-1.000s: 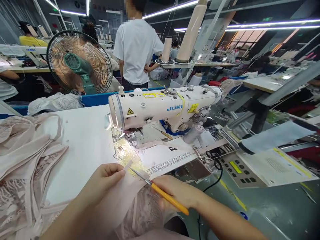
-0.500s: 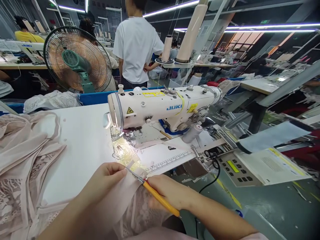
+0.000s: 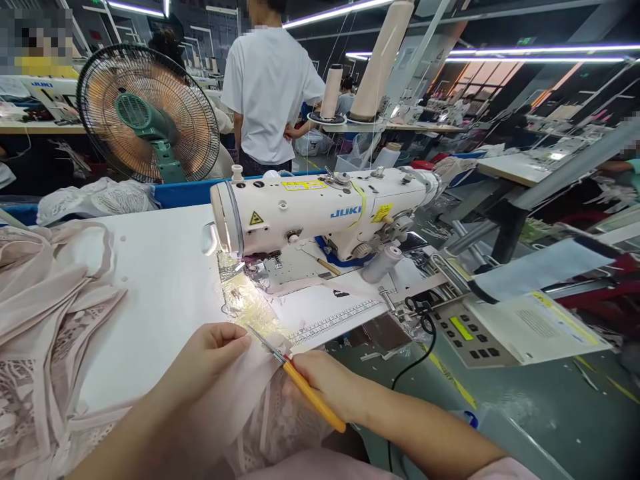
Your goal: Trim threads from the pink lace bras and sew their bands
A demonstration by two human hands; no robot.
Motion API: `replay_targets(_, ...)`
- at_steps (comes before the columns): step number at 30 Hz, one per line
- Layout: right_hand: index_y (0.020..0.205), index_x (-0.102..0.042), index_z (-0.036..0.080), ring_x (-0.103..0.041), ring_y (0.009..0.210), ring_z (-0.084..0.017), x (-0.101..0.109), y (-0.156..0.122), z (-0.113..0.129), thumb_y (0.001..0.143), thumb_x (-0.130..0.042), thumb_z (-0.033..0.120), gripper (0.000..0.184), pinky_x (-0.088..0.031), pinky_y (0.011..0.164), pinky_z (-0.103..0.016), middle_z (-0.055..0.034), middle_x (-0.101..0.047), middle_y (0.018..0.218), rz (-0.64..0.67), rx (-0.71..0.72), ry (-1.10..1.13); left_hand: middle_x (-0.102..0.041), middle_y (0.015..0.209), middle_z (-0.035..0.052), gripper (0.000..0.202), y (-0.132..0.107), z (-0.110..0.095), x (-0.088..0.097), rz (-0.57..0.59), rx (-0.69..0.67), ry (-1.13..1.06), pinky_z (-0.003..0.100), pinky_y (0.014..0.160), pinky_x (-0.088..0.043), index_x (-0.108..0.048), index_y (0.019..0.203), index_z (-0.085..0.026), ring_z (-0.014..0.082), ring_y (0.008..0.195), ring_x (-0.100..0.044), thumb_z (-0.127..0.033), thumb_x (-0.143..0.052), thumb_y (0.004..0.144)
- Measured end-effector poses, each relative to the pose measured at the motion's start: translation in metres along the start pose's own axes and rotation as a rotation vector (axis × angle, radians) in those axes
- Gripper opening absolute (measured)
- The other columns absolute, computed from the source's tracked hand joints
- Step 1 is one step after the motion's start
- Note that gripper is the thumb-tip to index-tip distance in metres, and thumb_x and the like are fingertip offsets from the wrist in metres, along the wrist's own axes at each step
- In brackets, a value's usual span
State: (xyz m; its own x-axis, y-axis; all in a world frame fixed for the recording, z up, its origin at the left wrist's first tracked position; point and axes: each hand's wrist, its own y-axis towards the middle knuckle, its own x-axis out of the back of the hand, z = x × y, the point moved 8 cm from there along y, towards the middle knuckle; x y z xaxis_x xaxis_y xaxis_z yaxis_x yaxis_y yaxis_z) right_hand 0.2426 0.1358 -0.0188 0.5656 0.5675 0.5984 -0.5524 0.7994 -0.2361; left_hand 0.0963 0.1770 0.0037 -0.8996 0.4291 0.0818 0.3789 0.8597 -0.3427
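The left hand (image 3: 213,353) is pinching the pink fabric (image 3: 235,407) at the near edge of the table (image 3: 160,293). The right hand (image 3: 327,381) is gripping a yellow-handled tool (image 3: 307,395), its metal tip seemingly touching the fabric, in front of the sewing machine (image 3: 310,210).

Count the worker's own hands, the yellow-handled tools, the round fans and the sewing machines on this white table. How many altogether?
Hands: 2, left hand pinching pink cloth, right hand gripping the yellow-handled tool
Yellow-handled tools: 1
Round fan: 1
Sewing machine on the white table: 1
Total: 5
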Motion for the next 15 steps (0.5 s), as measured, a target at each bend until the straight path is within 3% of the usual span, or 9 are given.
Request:
replay_targets(4, 0.063, -0.041, 0.019, -0.038, 0.056, -0.011, 0.032, 0.0, 0.0, 0.076, -0.054, 0.056, 0.042, -0.029, 0.053, -0.023, 0.0022, -0.043, 0.06, -0.215, 0.021, 0.059, -0.05, 0.064, -0.0026, 0.03, -0.004, -0.002, -0.004, 0.039, -0.03, 0.116, 0.025, 0.059, -0.032, -0.059, 0.066, -0.017, 0.0119, 0.062, -0.04, -0.046, -0.057, 0.076)
replay_targets(7, 0.066, -0.046, 0.018, -0.037, 0.055, -0.01, 0.056, 0.0, 0.015, 0.067, -0.063, 0.056, 0.042, -0.031, 0.053, -0.023, 0.0035, -0.041, 0.059, -0.358, 0.082, 0.171, -0.048, 0.064, -0.0038, 0.027, -0.009, -0.005, -0.007, 0.028, -0.096, 0.194, 0.025, 0.06, -0.033, -0.06, 0.081, -0.019, 0.0128, 0.064, -0.042, -0.045, -0.054, 0.079)
replay_targets(9, 0.072, -0.05, 0.017, -0.04, 0.054, -0.01, 0.056, 0.007, 0.023, 0.066, -0.066, 0.05, 0.037, -0.034, 0.052, -0.022, 0.0041, -0.043, 0.059, -0.302, 0.093, 0.373, -0.041, 0.057, -0.0073, 0.028, -0.013, -0.005, -0.008, 0.003, -0.107, 0.219, 0.024, 0.055, -0.03, -0.055, 0.097, -0.022, 0.0118, 0.057, -0.037, -0.045, -0.052, 0.081)
replay_targets(12, 0.077, -0.052, 0.018, -0.04, 0.047, -0.008, 0.034, 0.023, 0.036, 0.07, -0.065, 0.038, 0.026, -0.034, 0.046, -0.02, 0.0059, -0.044, 0.056, -0.077, 0.071, 0.628, -0.039, 0.055, -0.01, 0.029, -0.017, -0.005, -0.012, 0.004, -0.114, 0.228, 0.023, 0.052, -0.027, -0.043, 0.104, -0.024, 0.0112, 0.053, -0.034, -0.044, -0.05, 0.083)
replay_targets(15, 0.073, -0.051, 0.018, -0.036, 0.044, -0.007, 0.019, 0.034, 0.045, 0.075, -0.058, 0.027, 0.012, -0.032, 0.043, -0.019, 0.008, -0.039, 0.051, 0.005, 0.093, 0.608, -0.041, 0.054, -0.0105, 0.025, -0.02, -0.006, -0.016, 0.035, -0.149, 0.211, 0.023, 0.05, -0.026, -0.038, 0.1, -0.025, 0.0109, 0.052, -0.032, -0.043, -0.047, 0.085)
